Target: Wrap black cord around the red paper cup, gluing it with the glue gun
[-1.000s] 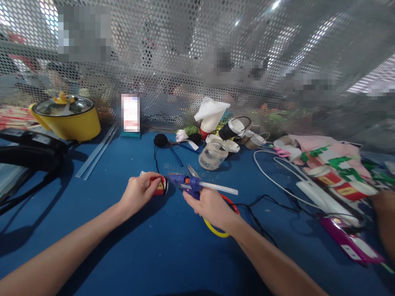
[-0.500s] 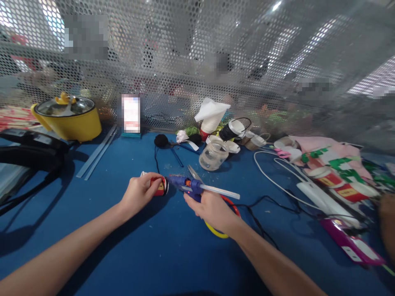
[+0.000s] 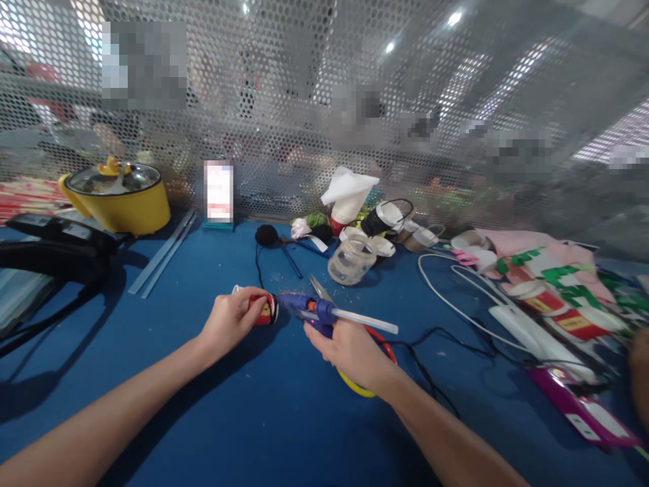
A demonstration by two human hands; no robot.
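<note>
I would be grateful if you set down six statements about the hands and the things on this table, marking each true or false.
1. The right hand holds a glue gun. True.
2. The left hand is empty. False: it holds a red cup lying on its side.
3. The glue gun's nozzle points toward the red cup. True.
4. The clear jar is in the right hand. False: it is on the table, beyond that hand.
5. The scissors are partly hidden by the right hand and the glue gun. True.
6. The yellow pot is uncovered. False: a clear lid sits on it.
</note>
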